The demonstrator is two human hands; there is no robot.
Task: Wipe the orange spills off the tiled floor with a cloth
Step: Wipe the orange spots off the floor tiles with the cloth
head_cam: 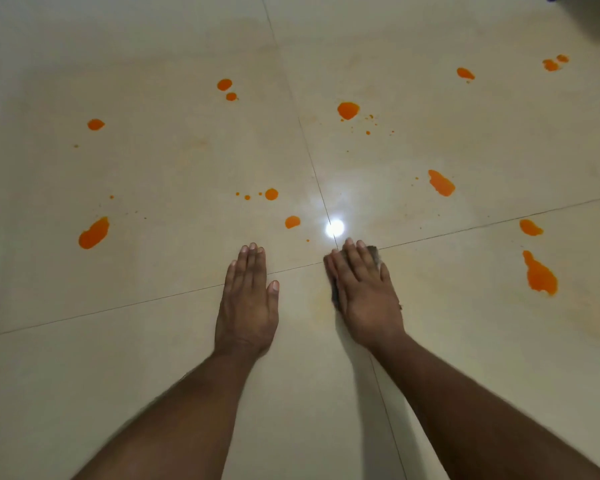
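Observation:
Several orange spills dot the beige tiled floor [153, 341]: a long one at the left [93, 233], a small blob [292, 222] just ahead of my hands, a round one farther off [347, 109], and a big streak at the right [539, 275]. My right hand [364, 292] presses flat on a dark cloth [374, 252] where the tile joints cross; only the cloth's edges show around the fingers. My left hand [248, 299] lies flat on the bare tile beside it, fingers together, holding nothing. A faint orange smear [321, 299] lies between the hands.
A bright lamp reflection [334, 228] glares on the floor just ahead of my right hand. A dark object with a blue bit [589, 15] sits at the far right corner. More orange spots [465, 73] lie farther out.

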